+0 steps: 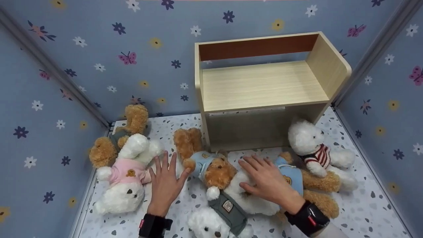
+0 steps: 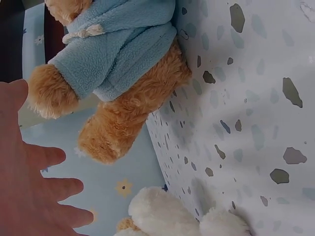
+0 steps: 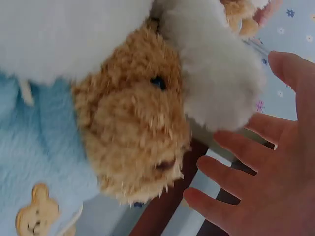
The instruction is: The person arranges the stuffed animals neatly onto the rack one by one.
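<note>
**Two flat hands among plush bears on the speckled floor**

Head view: the left hand (image 1: 166,183) lies with its grip spread wide, fingers straight, holding nothing, between the white bear in pink (image 1: 124,178) and the brown bear in a blue hoodie (image 1: 206,165); its thumb tip touches that bear's paw. The right hand (image 1: 267,181) rests flat, fingers straight, on a white bear in a grey vest (image 1: 228,206), whose head is cut off by the bottom edge. Under the wrist a second brown bear in blue (image 1: 299,181) is largely hidden. A white bear in a striped top (image 1: 317,152) sits by the right foot of the wooden shelf (image 1: 264,86), which stands against the back wall. Another brown bear (image 1: 132,124) is half buried in the back left corner.

Left wrist view: only the palm and fingers show at the left edge, apart from the hoodie bear's fuzzy leg (image 2: 115,125); the floor (image 2: 246,123) is pale with dark flecks.

Right wrist view: the bear's curly brown face (image 3: 133,123) fills the picture, blurred; the open fingers (image 3: 246,152) lie just beside a white plush paw (image 3: 216,83).
</note>
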A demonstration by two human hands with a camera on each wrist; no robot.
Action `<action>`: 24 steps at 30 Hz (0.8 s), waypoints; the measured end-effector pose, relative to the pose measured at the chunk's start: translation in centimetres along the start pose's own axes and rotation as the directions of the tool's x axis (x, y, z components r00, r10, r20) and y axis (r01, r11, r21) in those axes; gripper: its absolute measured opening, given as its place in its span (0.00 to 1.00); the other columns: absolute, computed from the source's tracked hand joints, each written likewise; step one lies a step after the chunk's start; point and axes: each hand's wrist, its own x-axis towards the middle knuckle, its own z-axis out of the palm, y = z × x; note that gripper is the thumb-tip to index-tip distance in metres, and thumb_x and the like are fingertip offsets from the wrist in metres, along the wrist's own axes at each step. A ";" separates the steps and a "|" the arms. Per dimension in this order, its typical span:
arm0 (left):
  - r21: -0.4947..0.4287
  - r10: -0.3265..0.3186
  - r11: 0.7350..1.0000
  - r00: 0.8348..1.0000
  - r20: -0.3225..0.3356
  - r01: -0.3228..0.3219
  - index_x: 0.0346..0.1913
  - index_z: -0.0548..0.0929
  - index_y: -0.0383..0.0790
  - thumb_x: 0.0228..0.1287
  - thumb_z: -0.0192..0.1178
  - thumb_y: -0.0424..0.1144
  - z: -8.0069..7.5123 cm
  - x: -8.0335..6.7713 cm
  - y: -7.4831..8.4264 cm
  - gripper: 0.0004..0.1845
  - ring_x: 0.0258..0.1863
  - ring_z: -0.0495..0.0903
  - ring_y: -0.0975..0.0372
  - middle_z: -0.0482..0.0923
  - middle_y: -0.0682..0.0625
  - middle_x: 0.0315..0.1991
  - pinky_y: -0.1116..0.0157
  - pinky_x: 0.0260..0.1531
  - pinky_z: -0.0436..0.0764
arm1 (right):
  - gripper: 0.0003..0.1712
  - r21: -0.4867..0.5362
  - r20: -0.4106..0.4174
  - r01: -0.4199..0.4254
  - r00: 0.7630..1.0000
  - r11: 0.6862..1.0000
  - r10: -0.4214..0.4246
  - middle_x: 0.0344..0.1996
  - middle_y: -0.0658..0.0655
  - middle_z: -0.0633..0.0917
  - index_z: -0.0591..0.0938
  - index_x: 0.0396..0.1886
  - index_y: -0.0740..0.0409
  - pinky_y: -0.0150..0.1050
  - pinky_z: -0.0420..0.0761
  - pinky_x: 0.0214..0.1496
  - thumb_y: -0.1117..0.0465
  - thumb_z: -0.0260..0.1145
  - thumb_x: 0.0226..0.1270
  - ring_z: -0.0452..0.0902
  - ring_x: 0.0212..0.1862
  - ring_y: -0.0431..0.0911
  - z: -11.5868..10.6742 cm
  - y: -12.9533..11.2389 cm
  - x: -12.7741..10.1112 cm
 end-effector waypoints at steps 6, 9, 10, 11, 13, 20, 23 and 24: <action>-0.005 0.003 1.000 1.000 0.001 -0.003 0.74 0.61 0.42 0.67 0.45 0.69 0.1 -0.1 0.2 0.43 0.72 0.43 0.38 0.50 0.37 0.75 0.32 0.61 0.49 | 0.36 -0.020 0.028 0.049 0.998 0.999 -0.049 0.58 0.54 0.77 0.73 0.66 0.47 0.55 0.71 0.58 0.42 0.70 0.60 0.72 0.60 0.51 1.4 -0.5 1.0; -0.018 -0.003 1.000 1.000 0.026 0.003 0.75 0.59 0.43 0.67 0.43 0.69 0.1 -0.1 0.3 0.43 0.73 0.40 0.39 0.47 0.38 0.75 0.33 0.62 0.47 | 0.34 -0.008 0.053 0.049 0.997 0.999 -0.049 0.51 0.53 0.79 0.77 0.61 0.47 0.56 0.72 0.55 0.43 0.73 0.55 0.75 0.55 0.50 1.7 -0.3 1.0; -0.022 -0.005 1.000 0.999 0.032 0.005 0.75 0.59 0.44 0.67 0.43 0.69 0.1 -0.1 0.3 0.43 0.73 0.39 0.39 0.47 0.38 0.76 0.33 0.62 0.46 | 0.34 0.001 0.057 0.051 0.997 0.999 -0.051 0.49 0.53 0.79 0.78 0.60 0.47 0.57 0.71 0.56 0.43 0.74 0.54 0.75 0.53 0.50 1.8 -0.3 1.0; -0.022 -0.004 1.000 0.999 0.033 0.004 0.75 0.59 0.44 0.67 0.43 0.69 0.1 -0.1 0.3 0.43 0.73 0.38 0.39 0.46 0.38 0.76 0.33 0.62 0.47 | 0.33 0.010 0.057 0.056 0.997 0.998 -0.056 0.47 0.53 0.79 0.78 0.59 0.47 0.57 0.71 0.56 0.44 0.75 0.54 0.76 0.51 0.49 1.9 -0.2 0.9; -0.021 -0.001 1.000 1.000 0.028 0.001 0.75 0.59 0.43 0.67 0.44 0.69 0.2 0.0 0.3 0.43 0.73 0.39 0.39 0.47 0.38 0.75 0.32 0.62 0.48 | 0.31 0.036 0.052 0.068 0.996 0.997 -0.069 0.45 0.52 0.78 0.79 0.56 0.46 0.57 0.70 0.57 0.45 0.76 0.53 0.76 0.49 0.48 1.9 -0.1 0.8; -0.028 -0.011 1.000 0.999 0.035 0.012 0.75 0.60 0.43 0.67 0.44 0.70 0.1 0.2 0.6 0.43 0.73 0.40 0.39 0.47 0.38 0.75 0.33 0.62 0.49 | 0.25 0.235 0.063 0.045 0.996 0.971 -0.061 0.45 0.48 0.77 0.79 0.53 0.47 0.45 0.75 0.52 0.50 0.75 0.56 0.75 0.46 0.42 0.6 0.5 0.4; -0.036 -0.005 0.999 0.999 0.032 0.006 0.74 0.61 0.41 0.67 0.44 0.69 0.0 0.3 0.8 0.43 0.73 0.41 0.40 0.47 0.38 0.75 0.33 0.62 0.50 | 0.23 0.329 0.080 0.004 0.996 0.944 -0.032 0.47 0.46 0.75 0.78 0.52 0.45 0.39 0.77 0.46 0.51 0.74 0.57 0.74 0.47 0.40 -0.4 1.0 0.3; -0.038 -0.002 0.999 1.000 0.030 0.003 0.74 0.62 0.41 0.67 0.44 0.69 0.0 0.3 0.9 0.43 0.73 0.42 0.40 0.47 0.38 0.75 0.33 0.62 0.50 | 0.23 0.359 0.076 -0.005 0.997 0.933 -0.023 0.47 0.45 0.75 0.78 0.51 0.44 0.39 0.77 0.46 0.52 0.75 0.57 0.74 0.47 0.39 -0.8 1.3 0.3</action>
